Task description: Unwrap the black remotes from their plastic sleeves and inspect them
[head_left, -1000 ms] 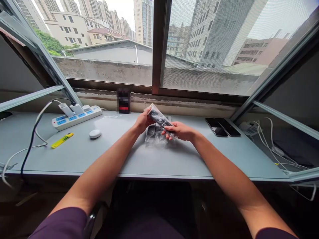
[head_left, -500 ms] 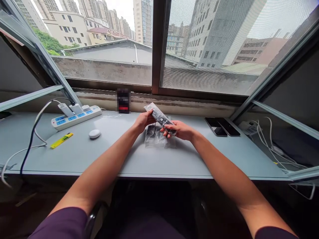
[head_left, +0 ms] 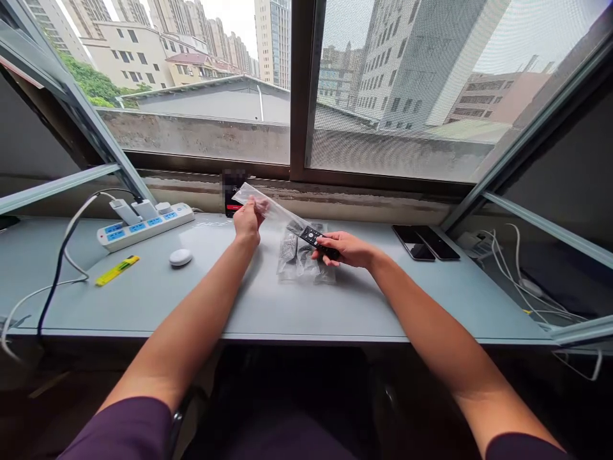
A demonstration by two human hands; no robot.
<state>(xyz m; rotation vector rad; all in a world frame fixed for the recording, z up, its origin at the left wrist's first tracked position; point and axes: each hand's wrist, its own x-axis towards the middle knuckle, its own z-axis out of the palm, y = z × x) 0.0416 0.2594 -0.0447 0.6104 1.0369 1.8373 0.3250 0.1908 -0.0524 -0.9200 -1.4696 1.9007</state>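
Observation:
My right hand point(head_left: 345, 248) grips a black remote control point(head_left: 313, 237) by its lower end, fingers wrapped round it. A clear plastic bag point(head_left: 280, 211) stretches up and left from the remote's far end, mostly off it. My left hand point(head_left: 248, 220) is closed on the bag's other end. Beneath the remote, on the desk, lie several more bagged remote controls point(head_left: 288, 252), partly hidden by my right hand and the held remote.
On the left are a power strip point(head_left: 146, 225) with plugs and cables, a yellow cutter point(head_left: 117, 271) and a white round puck point(head_left: 181, 257). Two phones point(head_left: 426, 243) lie at the right. Another phone point(head_left: 234, 198) leans against the wall below the window, partly covered by the bag.
My left hand has moved left, drawing the plastic bag along and off most of the remote. The right hand stays nearly in place, holding the now bare remote.

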